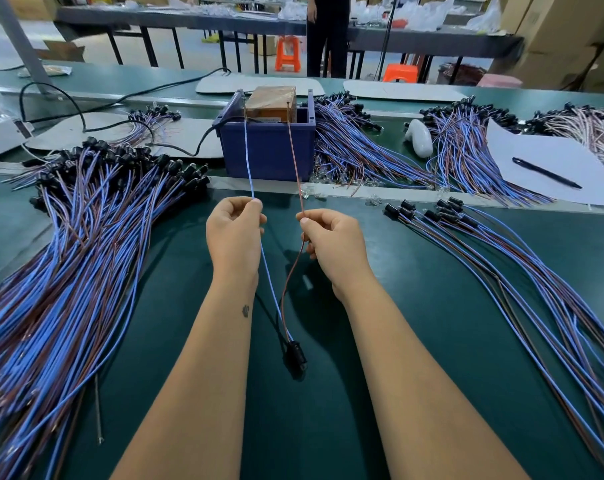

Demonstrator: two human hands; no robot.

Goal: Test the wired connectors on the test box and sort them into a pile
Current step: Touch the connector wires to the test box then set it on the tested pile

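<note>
Head view, left hand (234, 233) pinching blue wire (249, 161), right hand (331, 244) pinching brown wire (295, 161), wire tips hidden inside test box (267, 147)

Matt green table mat (432, 341); glossy blue plastic bin (266, 150)

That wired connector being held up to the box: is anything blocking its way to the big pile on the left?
Nothing visible does. The connector hangs under the left hand and right hand, and only bare green mat separates it from the left pile.
</note>
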